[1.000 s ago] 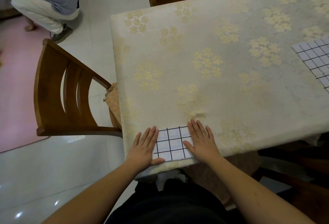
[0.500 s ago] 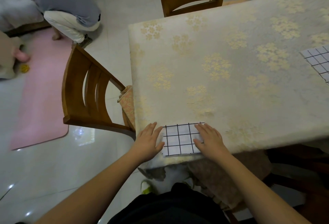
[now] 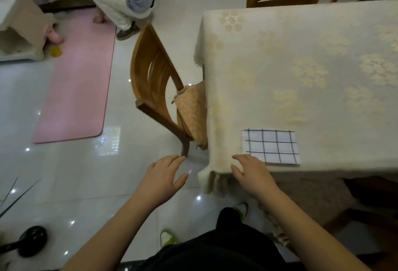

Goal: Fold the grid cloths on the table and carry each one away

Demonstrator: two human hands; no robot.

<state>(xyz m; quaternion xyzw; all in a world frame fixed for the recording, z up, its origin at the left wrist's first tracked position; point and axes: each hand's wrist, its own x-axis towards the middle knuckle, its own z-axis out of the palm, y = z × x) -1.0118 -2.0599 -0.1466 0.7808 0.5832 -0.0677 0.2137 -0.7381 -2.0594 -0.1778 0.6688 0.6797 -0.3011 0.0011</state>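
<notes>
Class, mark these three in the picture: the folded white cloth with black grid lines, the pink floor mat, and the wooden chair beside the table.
Folded white grid cloth (image 3: 271, 147), head view, centre of its top face.
Pink floor mat (image 3: 79, 81), head view, middle of its surface.
Wooden chair (image 3: 148, 77), head view, curved backrest.

A home dining room; floral-clothed table (image 3: 301, 59), wooden chairs (image 3: 155, 90), pink floor mat (image 3: 79, 81)

bare forearms, black clothes (image 3: 215, 249), green-white shoes (image 3: 167, 237)
</notes>
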